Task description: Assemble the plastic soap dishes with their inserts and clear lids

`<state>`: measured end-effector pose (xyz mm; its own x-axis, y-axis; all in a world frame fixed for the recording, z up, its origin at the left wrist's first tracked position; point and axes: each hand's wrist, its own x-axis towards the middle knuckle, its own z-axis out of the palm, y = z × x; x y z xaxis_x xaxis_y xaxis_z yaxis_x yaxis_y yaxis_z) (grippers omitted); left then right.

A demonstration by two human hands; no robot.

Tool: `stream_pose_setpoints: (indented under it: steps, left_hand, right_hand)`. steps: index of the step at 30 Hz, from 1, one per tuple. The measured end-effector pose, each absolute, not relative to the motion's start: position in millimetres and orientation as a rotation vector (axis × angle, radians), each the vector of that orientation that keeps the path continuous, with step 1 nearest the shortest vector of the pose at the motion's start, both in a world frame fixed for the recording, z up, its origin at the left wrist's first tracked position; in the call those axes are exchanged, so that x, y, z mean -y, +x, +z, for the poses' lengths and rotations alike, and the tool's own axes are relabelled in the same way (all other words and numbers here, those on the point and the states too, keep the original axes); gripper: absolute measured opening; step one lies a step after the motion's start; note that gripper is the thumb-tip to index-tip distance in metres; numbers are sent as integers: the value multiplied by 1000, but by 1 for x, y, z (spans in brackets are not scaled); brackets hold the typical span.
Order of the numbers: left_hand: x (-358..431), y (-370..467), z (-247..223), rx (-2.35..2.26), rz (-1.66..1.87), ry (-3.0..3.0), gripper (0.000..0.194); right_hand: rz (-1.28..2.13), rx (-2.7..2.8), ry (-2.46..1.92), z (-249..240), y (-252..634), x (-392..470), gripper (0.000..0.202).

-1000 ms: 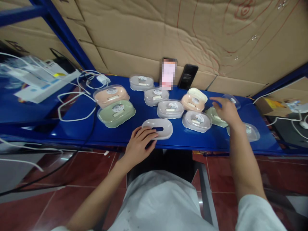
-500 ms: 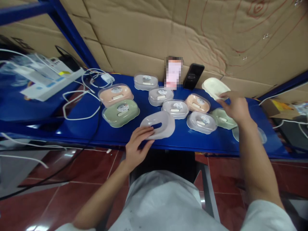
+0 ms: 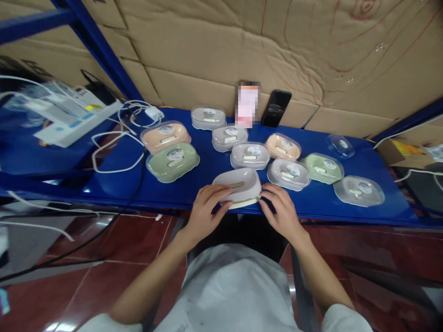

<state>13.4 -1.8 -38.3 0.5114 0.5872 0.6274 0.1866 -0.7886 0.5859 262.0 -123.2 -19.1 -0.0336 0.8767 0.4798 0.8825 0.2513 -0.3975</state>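
Note:
Near the table's front edge, a pale grey oval soap dish (image 3: 238, 177) with a slot in its middle sits over a cream oval tray (image 3: 242, 203). The tray shows as a thin rim below it. My left hand (image 3: 209, 205) grips the left side of the grey dish, fingers over its edge and thumb in front. At the right end, my right hand (image 3: 279, 207) pinches the cream tray's rim, close against the grey dish. Just behind stand lidded soap boxes, among them a grey one (image 3: 249, 156) and another grey one (image 3: 289, 174).
More lidded boxes lie around: orange (image 3: 166, 137), green (image 3: 173, 162) and white (image 3: 359, 190). A loose clear lid (image 3: 340, 146) is at the back right. Two phones, one (image 3: 276, 109) black, lean on the cardboard. White cables (image 3: 117, 152) and a power strip (image 3: 78, 122) are left.
My right hand has come from the back right with the cream tray to the table's front. The tray is now under the grey dish, which my left hand has moved slightly right.

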Motion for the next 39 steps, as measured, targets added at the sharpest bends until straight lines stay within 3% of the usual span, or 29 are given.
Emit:
stream_pose_setpoints:
  steps: [5,9,14,19,25,34,39]
  left_hand:
    - [-2,17,-38,-639,1109,2385,33]
    - [-3,16,-40,-652,1072,2487,29]
    - [1,21,-43,-591,1031,2596,31]
    - [5,22,-46,-587,996,2718,41]
    - [6,24,-50,-650,998,2631,44]
    - [4,23,-54,-624,974,2546,27]
    - [6,22,-52,-663,1053,2532,24]
  right_hand:
    - [46,1890,-1611,-27,256,122,86]
    - [-61,1777,-1602,-31,256,119,103]
    - [93,2009,-1619,-27,262,112,71]
    - [165,1895,-1588,-29,262,107,51]
    - [79,1768,-1592,-33,261,110,48]
    - [92,1930,-1600,-30,254,112,40]
    - [-176,1797,-1754,10,319,115,37]
